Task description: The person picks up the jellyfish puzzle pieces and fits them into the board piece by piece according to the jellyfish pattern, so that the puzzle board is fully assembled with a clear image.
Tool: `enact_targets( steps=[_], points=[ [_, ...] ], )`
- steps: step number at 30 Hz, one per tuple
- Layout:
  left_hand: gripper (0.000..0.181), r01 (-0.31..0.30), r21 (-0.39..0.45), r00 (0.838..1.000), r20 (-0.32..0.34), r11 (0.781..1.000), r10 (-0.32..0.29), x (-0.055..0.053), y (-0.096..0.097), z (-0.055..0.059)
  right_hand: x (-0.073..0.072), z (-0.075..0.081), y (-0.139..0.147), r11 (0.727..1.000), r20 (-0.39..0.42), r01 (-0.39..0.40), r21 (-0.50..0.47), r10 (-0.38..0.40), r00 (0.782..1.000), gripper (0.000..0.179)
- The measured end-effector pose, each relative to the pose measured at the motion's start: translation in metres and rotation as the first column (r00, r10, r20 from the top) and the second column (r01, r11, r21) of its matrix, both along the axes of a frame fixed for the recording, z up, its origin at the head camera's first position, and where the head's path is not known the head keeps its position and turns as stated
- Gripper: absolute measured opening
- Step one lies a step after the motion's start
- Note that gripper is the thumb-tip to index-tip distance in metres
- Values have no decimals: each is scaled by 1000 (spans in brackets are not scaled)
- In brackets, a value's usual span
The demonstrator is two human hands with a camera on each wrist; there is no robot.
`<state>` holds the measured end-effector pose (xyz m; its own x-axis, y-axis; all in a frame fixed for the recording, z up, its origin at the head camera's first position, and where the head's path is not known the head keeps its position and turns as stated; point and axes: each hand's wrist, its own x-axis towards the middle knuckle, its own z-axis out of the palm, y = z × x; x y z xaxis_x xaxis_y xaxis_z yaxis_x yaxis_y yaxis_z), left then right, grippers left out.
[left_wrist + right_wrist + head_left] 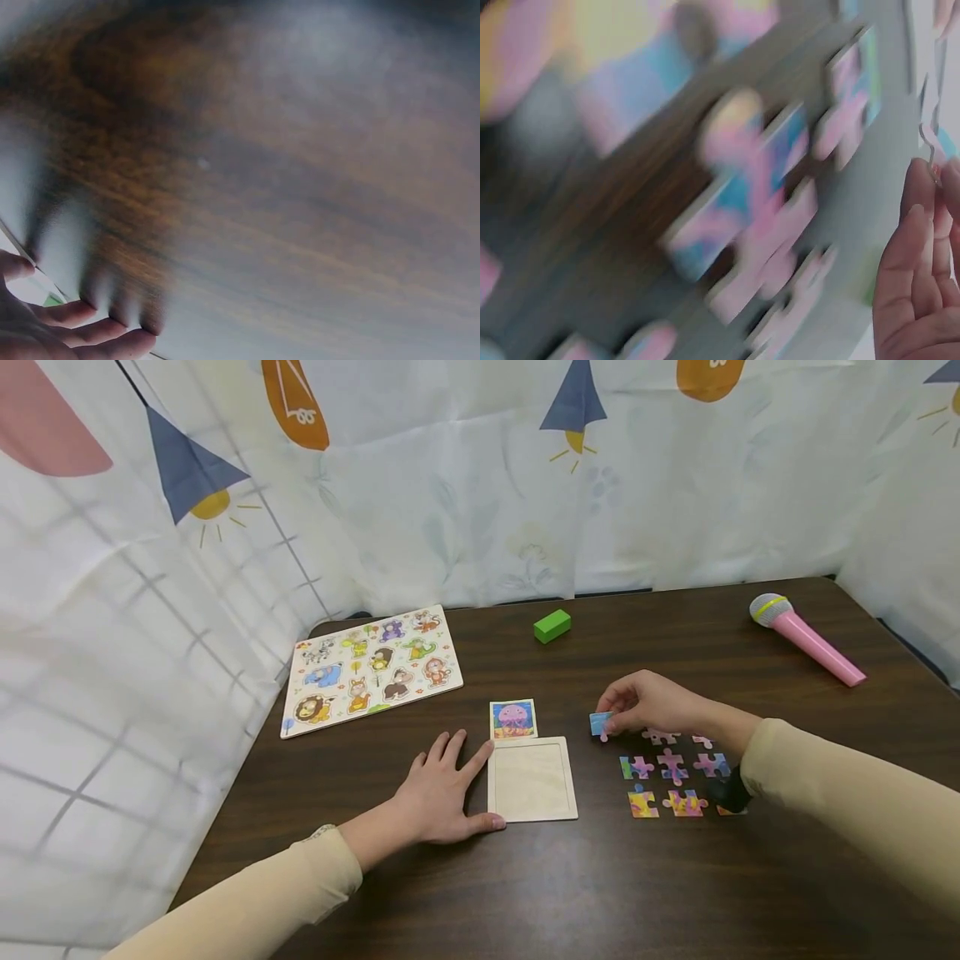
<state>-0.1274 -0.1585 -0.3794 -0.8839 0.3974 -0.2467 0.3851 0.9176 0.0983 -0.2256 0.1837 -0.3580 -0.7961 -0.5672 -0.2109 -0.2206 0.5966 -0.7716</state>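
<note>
My right hand pinches a light-blue jigsaw piece between thumb and fingers, just above the table. In the right wrist view the piece is mostly hidden behind the fingertips. Below and right of that hand lie several loose jigsaw pieces in rough rows, some covered by the arm. My left hand rests spread on the table, its thumb and index fingertips at the left edge of a square wooden puzzle tray. Nothing lies in the tray. Against its top edge is a small jellyfish picture card.
An animal puzzle board lies at the back left. Near the back edge stands a green block. A pink toy microphone lies at the back right. Patterned curtains hang behind and beside the dark wooden table.
</note>
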Motion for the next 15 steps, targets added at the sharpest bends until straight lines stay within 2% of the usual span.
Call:
enact_targets(
  steps=[7,15],
  points=[
    [101,-1,-10,1000,-2,1000,1,1,-1,1,8,-1,-37,997,167,70,-36,-63,984,20],
    [101,-14,-6,1000,5,1000,14,1,0,0,20,-7,-89,996,251,92,-20,-84,964,14]
  ],
)
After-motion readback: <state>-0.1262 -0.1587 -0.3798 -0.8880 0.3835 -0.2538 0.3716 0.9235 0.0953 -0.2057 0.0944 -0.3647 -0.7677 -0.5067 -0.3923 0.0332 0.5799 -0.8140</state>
